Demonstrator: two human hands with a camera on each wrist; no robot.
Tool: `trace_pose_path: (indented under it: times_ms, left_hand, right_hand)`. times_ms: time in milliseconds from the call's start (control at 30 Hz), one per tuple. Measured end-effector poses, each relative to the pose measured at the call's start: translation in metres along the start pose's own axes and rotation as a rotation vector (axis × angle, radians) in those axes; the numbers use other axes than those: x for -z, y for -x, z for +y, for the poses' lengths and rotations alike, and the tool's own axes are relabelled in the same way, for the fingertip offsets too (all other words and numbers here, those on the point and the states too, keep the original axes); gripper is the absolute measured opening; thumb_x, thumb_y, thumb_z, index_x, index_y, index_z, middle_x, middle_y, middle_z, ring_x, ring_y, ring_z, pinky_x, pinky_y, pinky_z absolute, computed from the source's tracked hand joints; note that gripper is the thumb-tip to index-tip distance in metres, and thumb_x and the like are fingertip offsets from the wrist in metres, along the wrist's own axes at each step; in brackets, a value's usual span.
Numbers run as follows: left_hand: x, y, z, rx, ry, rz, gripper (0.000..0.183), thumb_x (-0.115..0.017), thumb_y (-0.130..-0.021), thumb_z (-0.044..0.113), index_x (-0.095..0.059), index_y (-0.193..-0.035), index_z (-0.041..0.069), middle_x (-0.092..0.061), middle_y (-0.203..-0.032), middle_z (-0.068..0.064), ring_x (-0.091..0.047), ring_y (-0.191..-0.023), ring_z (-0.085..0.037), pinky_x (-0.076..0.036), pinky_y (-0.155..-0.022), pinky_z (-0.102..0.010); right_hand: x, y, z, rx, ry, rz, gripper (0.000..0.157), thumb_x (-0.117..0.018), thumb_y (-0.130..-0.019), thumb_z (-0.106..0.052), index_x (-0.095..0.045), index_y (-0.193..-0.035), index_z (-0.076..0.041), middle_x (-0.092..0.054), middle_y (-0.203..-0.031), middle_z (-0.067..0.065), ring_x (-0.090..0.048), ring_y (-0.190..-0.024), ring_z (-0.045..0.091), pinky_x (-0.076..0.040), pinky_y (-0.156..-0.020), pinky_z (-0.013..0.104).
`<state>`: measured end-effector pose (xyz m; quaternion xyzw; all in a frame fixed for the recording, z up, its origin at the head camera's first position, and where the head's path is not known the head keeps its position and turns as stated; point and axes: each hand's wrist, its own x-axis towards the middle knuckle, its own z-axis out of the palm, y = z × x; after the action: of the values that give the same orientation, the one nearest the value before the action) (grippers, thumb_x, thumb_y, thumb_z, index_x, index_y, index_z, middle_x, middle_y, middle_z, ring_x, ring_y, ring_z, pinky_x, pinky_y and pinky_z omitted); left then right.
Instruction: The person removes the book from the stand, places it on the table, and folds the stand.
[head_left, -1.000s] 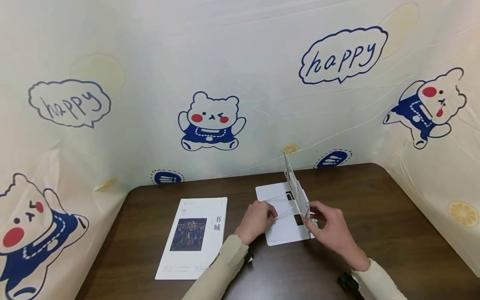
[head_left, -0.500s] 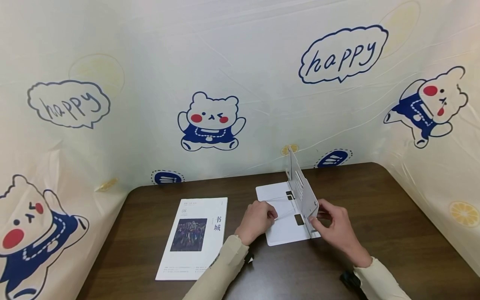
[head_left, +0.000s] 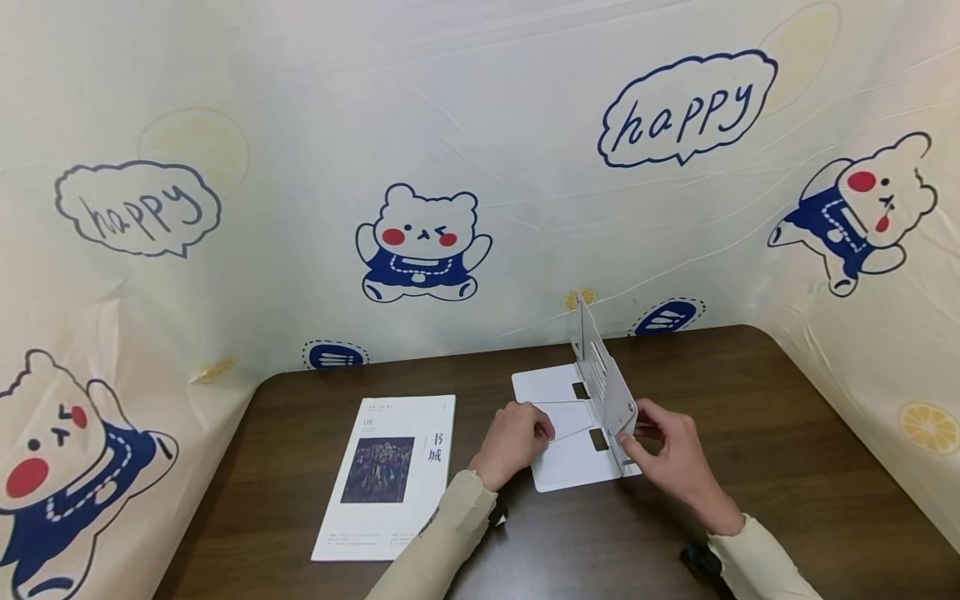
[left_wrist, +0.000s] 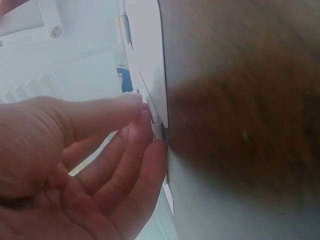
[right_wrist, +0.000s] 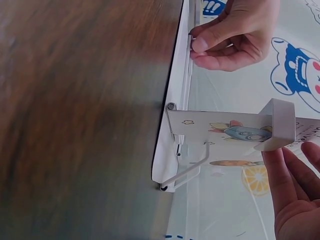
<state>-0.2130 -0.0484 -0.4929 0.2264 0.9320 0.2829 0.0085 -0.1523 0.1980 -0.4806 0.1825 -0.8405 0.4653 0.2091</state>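
A white folding book stand point(head_left: 615, 392) stands on the table at the right of the head view. Its slotted panel rises steeply from a flat base plate point(head_left: 551, 385) with dark cut-outs. My left hand point(head_left: 512, 442) is at the base's left side, thumb and fingertips pinching a thin wire support point(head_left: 561, 402) that runs across the plate. My right hand point(head_left: 670, 454) holds the panel's near edge between thumb and fingers. In the right wrist view, the right fingers point(right_wrist: 280, 177) touch a bent white ledge point(right_wrist: 284, 125) on the panel, which bears a cartoon print point(right_wrist: 245, 133).
A white-covered book point(head_left: 390, 475) with a dark picture lies left of the stand, partly under the left forearm. The brown table point(head_left: 262, 467) ends at a patterned curtain point(head_left: 525, 167) behind and at both sides.
The panel has leaned to the right with my right hand, so its slotted face now shows. The wire support's far end has come down nearer the base plate. My left hand stays put.
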Motion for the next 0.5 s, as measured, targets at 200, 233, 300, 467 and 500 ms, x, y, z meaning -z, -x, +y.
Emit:
trace_pose_path:
  times_ms: [200, 233, 300, 467, 500]
  left_hand:
    - [0.0, 0.0, -0.002, 0.006, 0.013, -0.008, 0.009, -0.075, -0.086, 0.006, -0.078, -0.082, 0.013, -0.068, -0.07, 0.007, -0.054, -0.066, -0.004, -0.045, -0.062, -0.017]
    - [0.0, 0.0, -0.002, 0.003, 0.012, -0.006, 0.007, -0.076, -0.087, 0.008, -0.079, -0.083, 0.013, -0.068, -0.07, 0.007, -0.055, -0.066, -0.003, -0.045, -0.062, -0.017]
    - [0.001, 0.0, -0.002, -0.008, 0.016, -0.004, 0.004, -0.077, -0.088, 0.012, -0.08, -0.084, 0.013, -0.07, -0.071, 0.006, -0.056, -0.065, -0.003, -0.046, -0.061, -0.017]
    - [0.008, 0.0, 0.0, -0.004, 0.086, -0.034, 0.009, -0.077, -0.091, 0.02, -0.081, -0.095, 0.013, -0.076, -0.079, 0.002, -0.061, -0.067, -0.002, -0.048, -0.062, -0.018]
    - [0.01, -0.001, 0.0, 0.001, 0.109, -0.04, 0.011, -0.076, -0.091, 0.021, -0.081, -0.097, 0.013, -0.077, -0.081, 0.001, -0.062, -0.068, -0.002, -0.048, -0.062, -0.019]
  right_hand:
    - [-0.002, 0.001, 0.0, -0.004, 0.002, -0.002, 0.027, -0.077, -0.081, 0.006, -0.072, -0.106, -0.003, -0.079, -0.102, 0.018, -0.073, -0.085, 0.004, -0.065, -0.071, 0.026]
    - [-0.003, 0.001, 0.0, -0.004, 0.003, -0.002, 0.027, -0.077, -0.081, 0.006, -0.072, -0.106, -0.002, -0.079, -0.101, 0.018, -0.073, -0.084, 0.004, -0.065, -0.071, 0.028]
    - [-0.003, 0.001, 0.0, -0.006, 0.005, -0.003, 0.027, -0.077, -0.08, 0.006, -0.072, -0.106, -0.002, -0.079, -0.1, 0.017, -0.074, -0.083, 0.005, -0.066, -0.071, 0.03]
    - [-0.006, 0.001, -0.001, -0.005, 0.001, -0.008, 0.029, -0.077, -0.08, 0.006, -0.072, -0.107, -0.004, -0.079, -0.1, 0.013, -0.075, -0.085, 0.009, -0.063, -0.074, 0.02]
    - [-0.006, 0.0, -0.001, 0.0, -0.004, -0.011, 0.03, -0.077, -0.08, 0.006, -0.072, -0.107, -0.005, -0.079, -0.1, 0.013, -0.075, -0.086, 0.01, -0.062, -0.075, 0.017]
